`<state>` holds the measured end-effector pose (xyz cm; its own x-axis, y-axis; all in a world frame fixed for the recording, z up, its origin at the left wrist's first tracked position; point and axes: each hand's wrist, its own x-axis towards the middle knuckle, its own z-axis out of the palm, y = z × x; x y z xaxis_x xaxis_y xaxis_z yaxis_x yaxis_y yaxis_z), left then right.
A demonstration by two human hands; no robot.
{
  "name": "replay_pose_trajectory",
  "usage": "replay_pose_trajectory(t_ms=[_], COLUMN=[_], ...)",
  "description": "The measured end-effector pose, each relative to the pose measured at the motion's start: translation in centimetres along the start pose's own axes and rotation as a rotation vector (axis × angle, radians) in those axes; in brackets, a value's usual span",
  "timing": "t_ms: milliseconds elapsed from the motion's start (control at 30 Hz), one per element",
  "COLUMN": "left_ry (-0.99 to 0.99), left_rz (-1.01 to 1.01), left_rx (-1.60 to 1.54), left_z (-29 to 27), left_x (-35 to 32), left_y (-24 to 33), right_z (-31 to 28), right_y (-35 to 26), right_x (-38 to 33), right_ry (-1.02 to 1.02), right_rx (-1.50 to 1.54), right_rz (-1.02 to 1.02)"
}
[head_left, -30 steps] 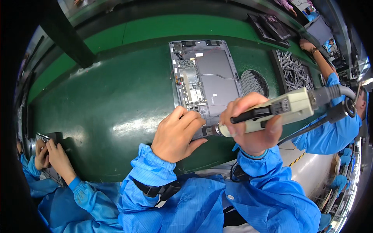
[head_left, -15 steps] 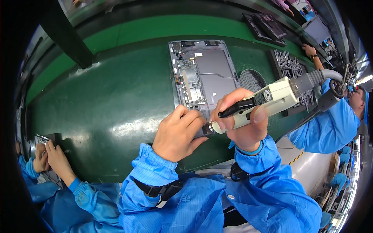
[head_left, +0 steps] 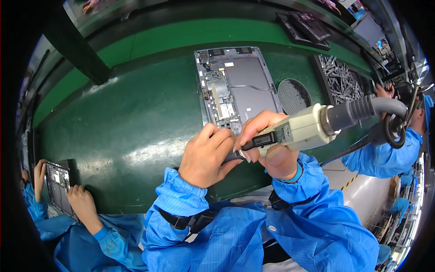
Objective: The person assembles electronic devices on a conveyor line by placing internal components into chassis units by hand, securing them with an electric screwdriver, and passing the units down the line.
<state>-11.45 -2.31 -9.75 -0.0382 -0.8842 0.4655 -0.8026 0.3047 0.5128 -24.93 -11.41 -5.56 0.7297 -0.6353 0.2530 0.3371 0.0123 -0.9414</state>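
driver is grasped in right hand | laptop is touched at near end by left hand, the nearer, fingers bent, any grasp cannot be told | laid on desk beyond fingers, long axis pointed away

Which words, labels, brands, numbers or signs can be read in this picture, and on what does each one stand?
No readable text.
Pale hand-held tool: dark mark, too blurred.
Open gray device: small white labels, too small.
Striped floor tape: yellow and black, no words visible.
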Motion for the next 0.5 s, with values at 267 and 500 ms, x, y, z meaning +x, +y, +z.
replay_pose_trajectory(t_ms=[267, 500], left_ry=[0.025, -0.003], left_rz=[0.004, -0.04], left_rx=[0.002, 0.054], left_z=[0.5, 0.5], left_x=[0.1, -0.1], left_y=[0.0, 1.2], right_z=[0.8, -4.0], right_y=[0.2, -0.9], right_x=[-0.2, -1.1], right_ry=[0.02, 0.345], right_rx=[0.03, 0.147], right_rz=[-0.058, -0.168])
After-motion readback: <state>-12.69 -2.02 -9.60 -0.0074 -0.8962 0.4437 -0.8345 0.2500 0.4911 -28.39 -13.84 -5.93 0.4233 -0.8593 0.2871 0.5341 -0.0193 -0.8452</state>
